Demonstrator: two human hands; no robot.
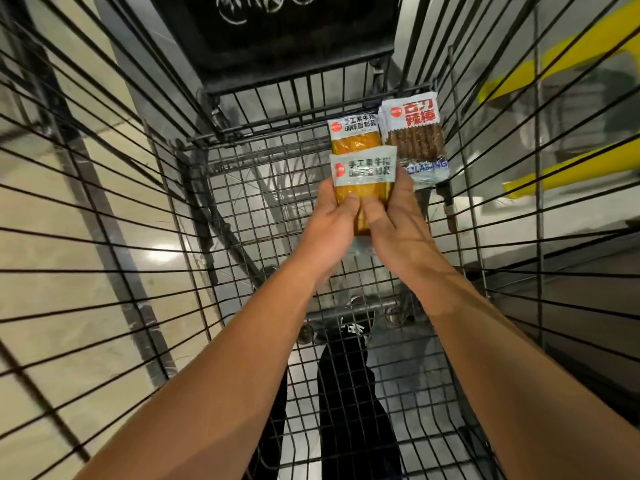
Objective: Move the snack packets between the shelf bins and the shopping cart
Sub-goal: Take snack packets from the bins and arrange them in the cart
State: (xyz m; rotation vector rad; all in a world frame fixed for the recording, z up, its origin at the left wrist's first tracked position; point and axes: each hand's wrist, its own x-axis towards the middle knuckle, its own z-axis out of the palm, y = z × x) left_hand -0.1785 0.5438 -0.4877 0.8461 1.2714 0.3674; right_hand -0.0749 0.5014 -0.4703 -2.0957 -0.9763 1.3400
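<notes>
Both my hands reach down into the black wire shopping cart (pixel 221 188) and hold one orange snack packet (pixel 363 174) with a pale green label. My left hand (pixel 332 223) grips its left edge, thumb on the front. My right hand (pixel 394 220) grips its right edge the same way. Just beyond it a second orange packet (pixel 351 133) of the same kind lies on the cart floor. To the right of that lies a stack of brown spicy-stick packets (pixel 414 136) with red lettering, against the cart's right wall.
Wire walls close in on all sides. A black sign panel (pixel 277 32) stands beyond the cart's far end. Yellow floor markings (pixel 554 64) show through the right wall, pale tiled floor through the left. My dark trouser leg (pixel 346 393) shows under the cart mesh.
</notes>
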